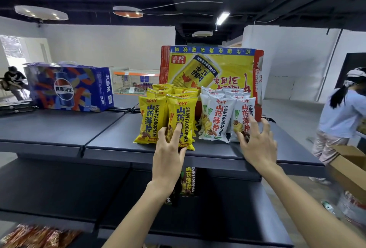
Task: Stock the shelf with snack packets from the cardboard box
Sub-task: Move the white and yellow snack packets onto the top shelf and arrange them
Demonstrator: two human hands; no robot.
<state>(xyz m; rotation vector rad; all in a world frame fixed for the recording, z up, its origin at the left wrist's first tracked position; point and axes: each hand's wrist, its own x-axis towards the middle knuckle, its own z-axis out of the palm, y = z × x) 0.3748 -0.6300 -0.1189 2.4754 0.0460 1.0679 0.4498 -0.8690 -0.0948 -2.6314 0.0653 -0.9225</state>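
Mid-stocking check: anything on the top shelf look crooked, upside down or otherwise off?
Yes. The big red and yellow drink carton behind the snack packets stands upside down: its print reads inverted. The front yellow packet under the left hand leans and overhangs the shelf edge.

Support: dark top shelf [59, 129] | Left rear: blue cola carton [69, 87] | Centre: yellow snack packets [168, 113] upright in rows | Just beside, right: white snack packets [221, 115] upright in rows | Rear: inverted red-yellow drinks carton [212, 69]
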